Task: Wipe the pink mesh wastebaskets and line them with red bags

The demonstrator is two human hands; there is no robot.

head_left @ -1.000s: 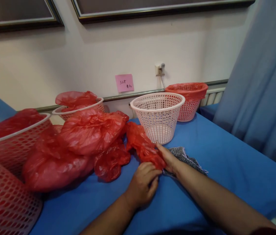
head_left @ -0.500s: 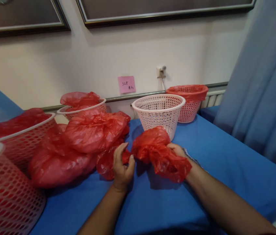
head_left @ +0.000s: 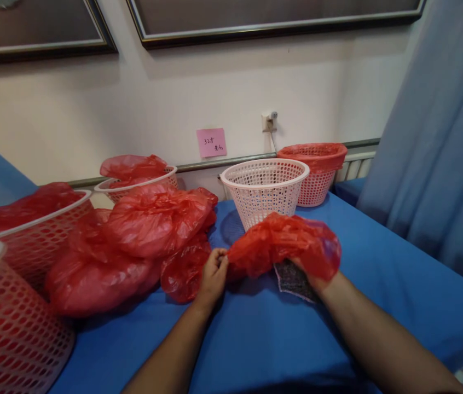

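I hold a crumpled red plastic bag point(head_left: 284, 246) stretched between both hands just above the blue table point(head_left: 379, 284). My left hand point(head_left: 213, 273) pinches its left end, fingers closed. My right hand point(head_left: 317, 282) is mostly covered by the bag's right end and grips it. Under the bag lies a grey speckled cloth point(head_left: 293, 279). Right behind the bag stands an unlined white mesh basket point(head_left: 265, 189).
A heap of red bags point(head_left: 149, 230) lies left of my hands. Baskets lined in red stand at the left point(head_left: 18, 323), at the back left point(head_left: 133, 178) and at the back right point(head_left: 317, 169). A blue curtain point(head_left: 440, 137) hangs on the right.
The red bag came up off the table and has been pulled wider. My right hand has moved right and now sits under the bag; my left hand stays pinching the left end.
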